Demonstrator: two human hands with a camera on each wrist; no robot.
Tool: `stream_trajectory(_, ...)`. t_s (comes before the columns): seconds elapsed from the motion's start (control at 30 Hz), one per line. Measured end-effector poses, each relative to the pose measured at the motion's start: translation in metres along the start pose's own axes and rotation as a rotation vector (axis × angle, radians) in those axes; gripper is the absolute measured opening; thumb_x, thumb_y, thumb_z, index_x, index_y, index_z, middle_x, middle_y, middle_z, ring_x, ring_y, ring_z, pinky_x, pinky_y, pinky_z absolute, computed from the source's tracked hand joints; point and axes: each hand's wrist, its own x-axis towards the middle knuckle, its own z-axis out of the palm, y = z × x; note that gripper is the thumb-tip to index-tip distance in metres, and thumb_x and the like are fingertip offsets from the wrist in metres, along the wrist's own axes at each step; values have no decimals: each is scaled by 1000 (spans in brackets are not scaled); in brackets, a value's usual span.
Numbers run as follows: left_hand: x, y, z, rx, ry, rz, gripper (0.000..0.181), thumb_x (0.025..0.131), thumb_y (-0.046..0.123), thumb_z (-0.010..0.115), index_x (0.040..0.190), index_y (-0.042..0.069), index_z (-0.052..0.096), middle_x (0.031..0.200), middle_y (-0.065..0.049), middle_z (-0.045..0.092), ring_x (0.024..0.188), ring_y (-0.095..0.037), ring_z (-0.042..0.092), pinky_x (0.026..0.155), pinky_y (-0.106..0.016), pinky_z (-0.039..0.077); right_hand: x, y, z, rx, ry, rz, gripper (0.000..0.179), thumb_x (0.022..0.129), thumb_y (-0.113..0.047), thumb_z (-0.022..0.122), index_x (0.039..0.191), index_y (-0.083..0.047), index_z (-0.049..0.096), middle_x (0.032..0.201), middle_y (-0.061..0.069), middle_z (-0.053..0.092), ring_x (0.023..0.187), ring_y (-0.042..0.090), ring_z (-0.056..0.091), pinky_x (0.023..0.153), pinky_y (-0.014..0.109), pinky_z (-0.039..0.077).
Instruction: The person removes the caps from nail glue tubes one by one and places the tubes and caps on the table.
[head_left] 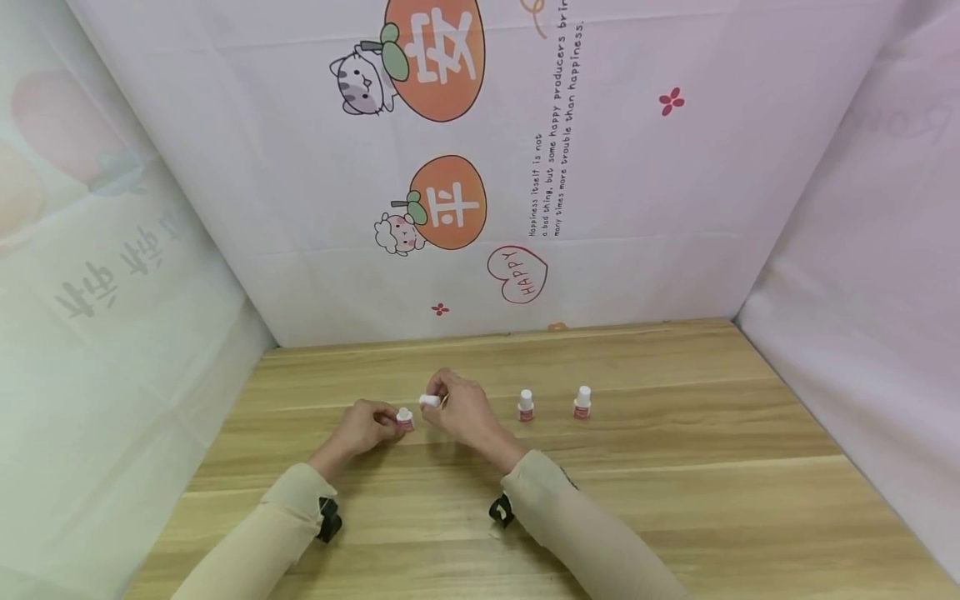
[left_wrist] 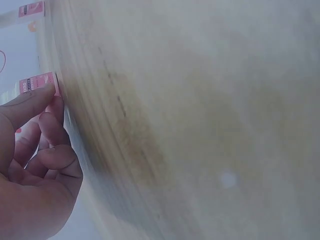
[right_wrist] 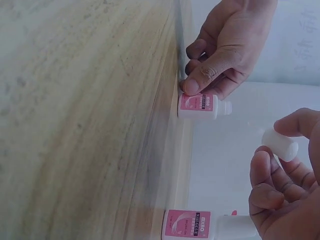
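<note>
My left hand point(head_left: 363, 427) pinches a small white bottle of nail glue point(head_left: 405, 421) with a pink label between thumb and fingers. In the right wrist view this bottle point(right_wrist: 198, 106) stands upright on the wood, its cap off and its narrow translucent neck showing. Just right of it and higher, my right hand point(head_left: 467, 410) holds a white cap point(right_wrist: 279, 145) between thumb and fingertips, apart from the bottle. The left wrist view shows the left thumb pressed against the pink label point(left_wrist: 37, 82), the other fingers curled below.
Two more capped glue bottles stand upright to the right, a nearer bottle point(head_left: 526, 408) and a farther bottle point(head_left: 582, 405). A wooden table point(head_left: 675, 500) lies beneath, with a printed white cloth point(head_left: 637, 208) rising behind and at both sides.
</note>
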Motion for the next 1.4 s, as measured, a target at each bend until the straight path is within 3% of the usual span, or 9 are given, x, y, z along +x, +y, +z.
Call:
stream_trajectory(0.23,3,-4,-5,5,3,-12,14,83,8,78,96,2,76,83,-5,73,74,-11,62,68,-25,53,0,-1,3,-28,-13,-17,21,86,-23,70,107,-17,68,92,-2,71,76,8,60,64,19,48)
stream_trajectory(0.43,6,-6,-7,14,6,-18,14,84,10,78,96,2,76,84,-5,74,74,-11,63,67,-25,53,-1,-1,4,-85,-30,-39,18,89,-25,66,105,-17,72,101,-1,72,83,10,63,68,20,49)
stream_trajectory(0.63,9,-5,-8,14,12,-41,15,85,11,79,96,3,75,84,-6,73,76,-14,64,69,-28,55,-2,-5,4,-145,-44,-11,18,89,-26,68,106,-20,69,98,-3,73,86,13,66,70,24,51)
stream_trajectory(0.83,11,-4,-9,26,5,-52,16,86,10,76,100,1,75,87,-6,74,80,-15,65,77,-36,58,-2,-9,6,-138,-65,54,20,89,-26,71,109,-20,71,102,-3,76,93,18,68,76,29,54)
stream_trajectory(0.97,12,-4,-10,31,4,-47,17,86,12,78,99,2,75,85,-5,73,78,-14,64,76,-34,57,-2,-11,9,-122,-66,58,21,90,-23,73,109,-17,72,103,-1,76,96,21,67,81,34,55)
stream_trajectory(1.17,12,-4,-10,28,0,-42,15,85,12,78,97,2,75,84,-5,74,76,-14,64,73,-32,56,1,-11,14,-118,-63,44,19,89,-20,75,107,-15,72,97,1,74,86,16,66,72,27,54)
stream_trajectory(1.4,11,-4,-9,20,5,-38,16,84,8,78,98,2,75,84,-5,74,74,-12,64,70,-28,55,4,-10,20,-130,-77,67,19,90,-15,73,109,-13,71,100,2,74,88,16,69,71,24,56)
